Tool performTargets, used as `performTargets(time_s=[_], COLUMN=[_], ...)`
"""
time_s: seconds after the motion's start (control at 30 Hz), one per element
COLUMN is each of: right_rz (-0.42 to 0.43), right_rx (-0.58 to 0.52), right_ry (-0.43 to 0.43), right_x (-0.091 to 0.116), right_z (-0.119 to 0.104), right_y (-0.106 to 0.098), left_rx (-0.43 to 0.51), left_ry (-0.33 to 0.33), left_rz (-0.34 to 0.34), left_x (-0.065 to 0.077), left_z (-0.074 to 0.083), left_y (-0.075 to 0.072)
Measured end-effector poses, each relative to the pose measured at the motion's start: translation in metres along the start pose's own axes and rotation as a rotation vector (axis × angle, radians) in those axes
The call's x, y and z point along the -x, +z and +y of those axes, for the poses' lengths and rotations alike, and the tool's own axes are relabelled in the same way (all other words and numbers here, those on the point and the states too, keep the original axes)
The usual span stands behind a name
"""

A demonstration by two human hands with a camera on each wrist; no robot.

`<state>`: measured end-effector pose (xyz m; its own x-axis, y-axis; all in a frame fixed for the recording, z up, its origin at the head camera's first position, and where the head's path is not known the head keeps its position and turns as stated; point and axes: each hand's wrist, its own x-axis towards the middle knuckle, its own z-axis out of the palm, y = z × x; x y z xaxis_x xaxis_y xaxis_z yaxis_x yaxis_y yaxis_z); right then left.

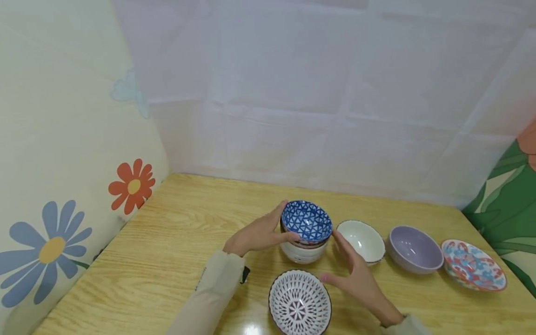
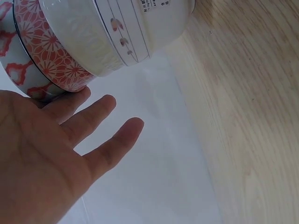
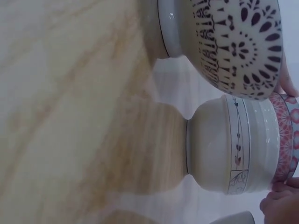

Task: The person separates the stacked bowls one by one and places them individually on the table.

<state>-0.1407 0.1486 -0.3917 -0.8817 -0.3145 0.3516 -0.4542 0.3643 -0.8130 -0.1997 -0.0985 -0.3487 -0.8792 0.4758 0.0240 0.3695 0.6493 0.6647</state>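
A stack of several bowls stands mid-table, topped by a blue-and-white triangle-patterned bowl (image 1: 307, 221). Beneath it show a red floral bowl (image 2: 53, 51), a ribbed white bowl (image 2: 79, 32) and a white bowl with a painted band (image 3: 210, 144). My left hand (image 1: 261, 232) holds the stack's upper part from the left, thumb at the front near the rim, other fingers spread behind. From the right, my right hand (image 1: 360, 279) touches the upper bowls with extended fingertips, its thumb apart from them. That thumb is beside a dark-patterned white bowl (image 1: 299, 302) in front.
Right of the stack stand a plain white bowl (image 1: 362, 239), a purple bowl (image 1: 414, 249) and a red-and-blue patterned dish (image 1: 473, 265) in a row. Behind the wooden table (image 1: 167, 260) hangs a white cloth (image 1: 268, 93); flowered cloth (image 1: 63, 139) lines the left side.
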Motion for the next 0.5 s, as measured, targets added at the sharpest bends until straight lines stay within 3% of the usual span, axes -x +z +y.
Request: performTargets(time_s=[0.5], right_rz=[-0.02], right_rx=[-0.01], right_ry=[0.087], right_x=[-0.027], right_z=[0.002], right_y=[0.0], left_rx=[0.055], left_ry=[0.023], left_rz=[-0.008], left_x=[0.0], left_z=[-0.001], left_y=[0.0])
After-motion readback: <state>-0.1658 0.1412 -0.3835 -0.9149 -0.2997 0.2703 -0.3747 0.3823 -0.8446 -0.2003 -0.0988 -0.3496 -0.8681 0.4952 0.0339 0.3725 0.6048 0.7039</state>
